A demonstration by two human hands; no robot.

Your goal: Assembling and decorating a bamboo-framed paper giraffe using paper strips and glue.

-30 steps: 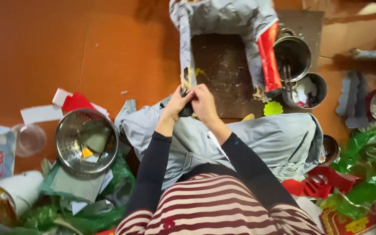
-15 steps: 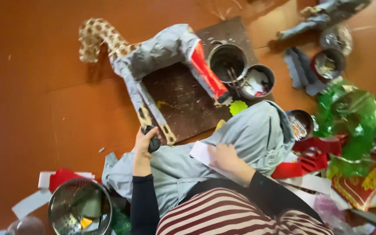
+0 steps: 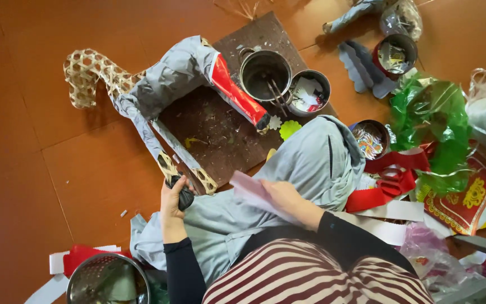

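The left hand (image 3: 172, 198) is closed around a small black object (image 3: 185, 198), pressed against the lower leg of a woven bamboo frame (image 3: 142, 95) partly covered in grey paper (image 3: 172, 70); the frame stands on a dark board (image 3: 220, 129) on the orange floor (image 3: 35, 169); the right hand (image 3: 285, 197) grips a pale pink sheet (image 3: 251, 191) over a grey cloth (image 3: 310, 163) across the lap; beside the board sit a steel pot (image 3: 264, 73) with sticks in it and a round tin (image 3: 309, 92); red ribbon (image 3: 389, 183) and green cellophane (image 3: 434, 124) lie to the right; a metal bowl (image 3: 108, 280) is near the left elbow.
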